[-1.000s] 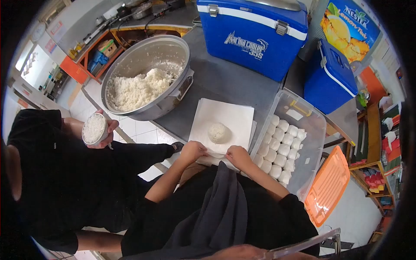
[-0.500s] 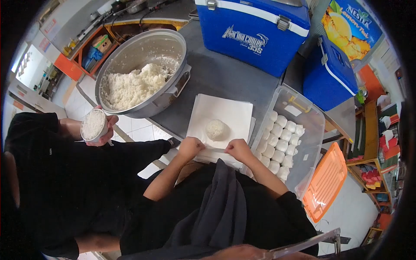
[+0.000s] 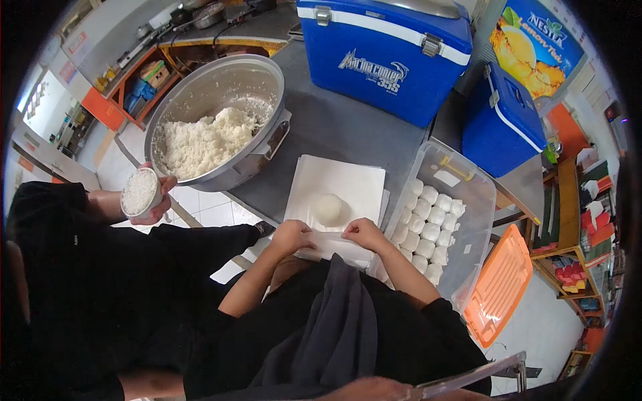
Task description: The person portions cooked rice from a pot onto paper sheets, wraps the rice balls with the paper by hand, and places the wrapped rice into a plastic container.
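Note:
A molded mound of white rice sits on a stack of white paper sheets on the grey table in front of me. My left hand pinches the near edge of the top sheet at its left side. At the right side of that same edge, my right hand pinches it too. The lifted edge lies close against the mound, whose surface looks smooth and partly veiled by the paper. Right of the stack, a clear plastic box holds rows of paper-wrapped rice portions.
A big metal pot of cooked rice stands at the table's left. Beside me, a co-worker's hand holds a cup of rice. Blue coolers stand at the back. An orange lid leans by the box.
Both hands have raised the sheet's near edge and brought it over toward the mound, which now looks smoother. The whole view has shifted slightly.

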